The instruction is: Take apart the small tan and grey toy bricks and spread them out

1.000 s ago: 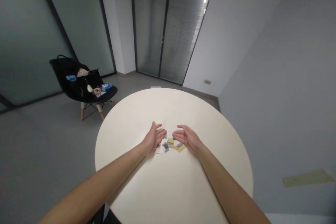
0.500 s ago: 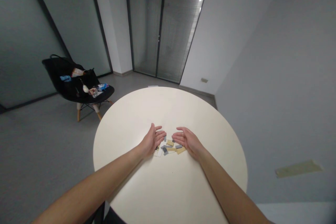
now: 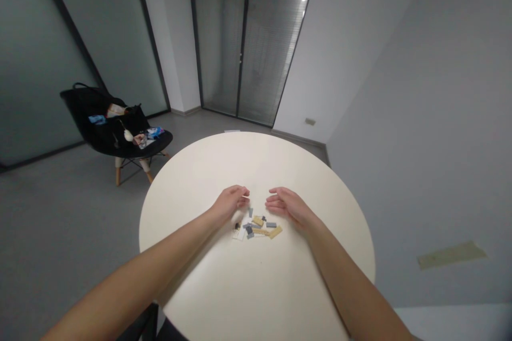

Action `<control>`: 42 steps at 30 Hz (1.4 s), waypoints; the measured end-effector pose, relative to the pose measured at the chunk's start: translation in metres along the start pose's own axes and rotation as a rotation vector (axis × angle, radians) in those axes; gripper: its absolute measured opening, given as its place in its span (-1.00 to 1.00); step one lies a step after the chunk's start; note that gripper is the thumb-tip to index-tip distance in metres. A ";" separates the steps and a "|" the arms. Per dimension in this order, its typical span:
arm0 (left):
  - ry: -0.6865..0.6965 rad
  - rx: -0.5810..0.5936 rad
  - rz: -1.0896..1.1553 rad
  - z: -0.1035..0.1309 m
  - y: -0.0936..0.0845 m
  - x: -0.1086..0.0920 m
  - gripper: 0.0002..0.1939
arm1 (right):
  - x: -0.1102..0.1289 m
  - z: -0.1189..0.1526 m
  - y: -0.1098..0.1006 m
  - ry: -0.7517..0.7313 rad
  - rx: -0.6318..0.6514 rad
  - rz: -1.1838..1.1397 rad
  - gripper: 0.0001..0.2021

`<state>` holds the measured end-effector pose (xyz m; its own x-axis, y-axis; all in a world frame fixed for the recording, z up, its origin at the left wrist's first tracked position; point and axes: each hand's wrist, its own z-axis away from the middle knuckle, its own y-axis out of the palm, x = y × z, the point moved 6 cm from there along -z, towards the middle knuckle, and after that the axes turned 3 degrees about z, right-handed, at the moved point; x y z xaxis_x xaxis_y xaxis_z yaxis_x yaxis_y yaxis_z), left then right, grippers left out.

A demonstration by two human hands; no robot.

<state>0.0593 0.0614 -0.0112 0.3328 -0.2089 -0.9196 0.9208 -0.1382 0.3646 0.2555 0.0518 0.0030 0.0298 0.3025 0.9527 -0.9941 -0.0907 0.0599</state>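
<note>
Several small building pieces lie in a loose pile on the round white table, among them a tan piece [image 3: 276, 232], a grey piece [image 3: 271, 225] and a white piece [image 3: 239, 233] with a dark bit on it. My left hand [image 3: 232, 202] is just beyond the pile on the left, its fingers curled inward and parted, with nothing seen in them. Beyond the pile on the right, my right hand [image 3: 287, 205] has its fingers apart and holds nothing. A gap lies between the two hands.
The round table [image 3: 252, 160] fills the middle of the view. At the left stands a black chair [image 3: 96, 136] with a bag and small items on it. Glass doors [image 3: 240, 37] and pale walls stand behind.
Both hands have moved slightly away from the pile, uncovering more of its pieces. The left hand has turned its palm downward and its fingers are more curled.
</note>
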 end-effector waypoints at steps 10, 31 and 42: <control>0.187 0.063 -0.411 -0.043 -0.009 -0.006 -0.75 | -0.011 -0.029 -0.021 -0.129 -0.059 0.179 -0.75; 0.408 0.419 -1.614 -0.037 -0.009 0.001 -0.45 | -0.018 -0.030 -0.031 -0.213 -0.181 1.573 -0.45; 0.425 0.403 -1.619 -0.035 -0.007 -0.003 -0.51 | -0.017 -0.030 -0.034 -0.183 -0.154 1.559 -0.45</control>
<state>0.0594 0.0964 -0.0161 -0.7226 0.6193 -0.3071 0.2648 -0.1623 -0.9505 0.2854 0.0783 -0.0237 -0.9918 -0.1078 0.0683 -0.0581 -0.0944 -0.9938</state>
